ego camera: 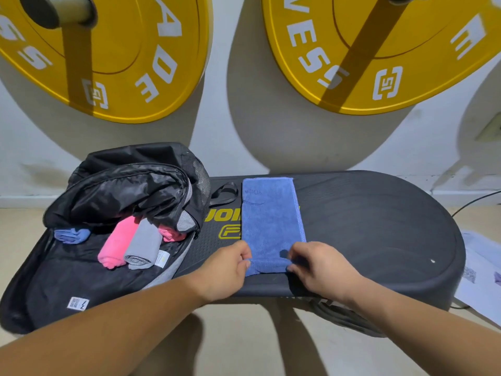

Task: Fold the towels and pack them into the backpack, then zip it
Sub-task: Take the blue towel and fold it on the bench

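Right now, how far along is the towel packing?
Done: a rolled pink towel, a gray towel and a small blue bundle lie in the open backpack. In hand: left hand and right hand pinch the near end of the long blue towel, folded into a strip on the black platform. Left: finish it, pack it, zip the backpack.

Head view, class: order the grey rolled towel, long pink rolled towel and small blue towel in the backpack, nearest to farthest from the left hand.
1. Grey rolled towel, left of the left hand.
2. Long pink rolled towel, beside the grey one.
3. Small blue towel, far left.
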The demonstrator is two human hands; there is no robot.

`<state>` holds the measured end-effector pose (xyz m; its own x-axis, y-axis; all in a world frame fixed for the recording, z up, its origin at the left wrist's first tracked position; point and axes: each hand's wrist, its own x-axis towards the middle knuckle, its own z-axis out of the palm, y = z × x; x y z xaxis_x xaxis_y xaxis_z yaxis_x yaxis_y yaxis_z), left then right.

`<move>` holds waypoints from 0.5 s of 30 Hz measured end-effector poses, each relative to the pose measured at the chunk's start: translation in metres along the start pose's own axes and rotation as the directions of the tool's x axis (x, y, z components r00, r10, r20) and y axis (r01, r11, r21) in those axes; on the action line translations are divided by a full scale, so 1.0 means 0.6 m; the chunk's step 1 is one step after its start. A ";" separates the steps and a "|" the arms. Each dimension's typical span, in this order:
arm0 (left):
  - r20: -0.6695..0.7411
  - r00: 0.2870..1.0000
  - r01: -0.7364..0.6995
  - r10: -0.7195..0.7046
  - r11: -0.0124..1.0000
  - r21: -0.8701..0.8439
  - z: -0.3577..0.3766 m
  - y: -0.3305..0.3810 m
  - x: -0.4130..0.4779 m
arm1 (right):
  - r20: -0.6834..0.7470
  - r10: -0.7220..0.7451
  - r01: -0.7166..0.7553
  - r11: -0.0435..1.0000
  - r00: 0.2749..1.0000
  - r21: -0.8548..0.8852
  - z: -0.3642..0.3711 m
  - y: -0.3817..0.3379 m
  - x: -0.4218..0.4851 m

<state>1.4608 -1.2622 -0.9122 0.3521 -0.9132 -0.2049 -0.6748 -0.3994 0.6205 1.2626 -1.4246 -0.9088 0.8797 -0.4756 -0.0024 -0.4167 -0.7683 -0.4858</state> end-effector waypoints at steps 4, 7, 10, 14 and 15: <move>-0.070 0.989 0.122 -0.130 0.986 -0.110 0.011 0.004 0.015 | 0.111 0.272 -0.292 0.916 0.956 0.276 -0.006 0.005 0.023; -0.138 0.976 0.164 -0.168 0.986 -0.043 0.011 0.001 0.022 | 0.142 0.381 -0.406 0.867 0.914 0.287 -0.003 0.006 0.039; -0.139 0.980 -0.101 0.145 0.954 0.283 0.006 -0.003 0.023 | 0.095 0.399 -0.410 0.880 0.912 0.241 0.002 0.006 0.050; 0.121 0.885 -0.409 0.450 0.626 0.664 0.007 0.022 0.003 | -0.055 0.029 -0.039 0.980 0.998 -0.196 0.005 0.003 0.043; 0.137 0.880 -0.413 0.456 0.589 0.695 0.012 0.025 -0.002 | -0.052 -0.135 0.109 0.932 0.989 -0.346 0.008 0.004 0.040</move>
<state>1.4456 -1.2676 -0.9079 -0.0864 -0.9963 -0.0008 -0.9934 0.0862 -0.0762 1.2837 -1.4355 -0.9143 0.9146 -0.3893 0.1091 -0.3720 -0.9160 -0.1501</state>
